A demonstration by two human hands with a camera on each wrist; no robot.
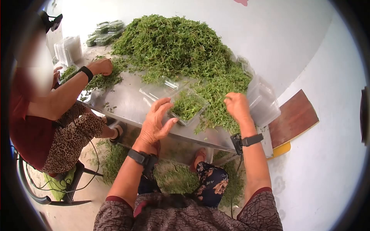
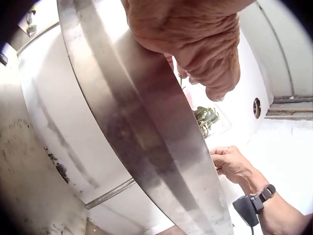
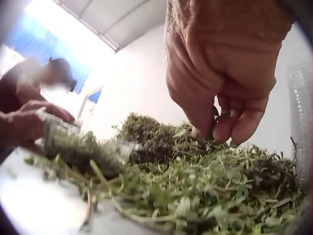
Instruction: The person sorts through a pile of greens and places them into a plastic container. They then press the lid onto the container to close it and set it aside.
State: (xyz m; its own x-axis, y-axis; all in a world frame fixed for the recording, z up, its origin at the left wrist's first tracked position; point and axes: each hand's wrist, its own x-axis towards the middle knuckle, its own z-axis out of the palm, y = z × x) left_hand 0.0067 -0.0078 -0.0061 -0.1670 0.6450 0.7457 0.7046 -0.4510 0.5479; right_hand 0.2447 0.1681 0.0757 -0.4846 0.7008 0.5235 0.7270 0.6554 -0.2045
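Note:
A clear plastic box (image 1: 187, 107) filled with leafy green sprigs stands near the table's front edge, its clear lid (image 1: 160, 89) folded back to the left. Beside the box's near left corner is my left hand (image 1: 153, 122), thumb and fingers spread apart with nothing between them. My right hand (image 1: 237, 107) is over the loose greens (image 1: 216, 111) to the right of the box. In the right wrist view, its thumb and fingers pinch a small dark green sprig (image 3: 221, 115) just above the pile.
A large heap of greens (image 1: 173, 42) covers the back of the metal table (image 1: 127, 98). Stacked empty plastic boxes (image 1: 264, 102) stand at the right edge. At left, another person (image 1: 58, 104) handles greens near filled boxes (image 1: 106, 32) and a second stack (image 1: 68, 50).

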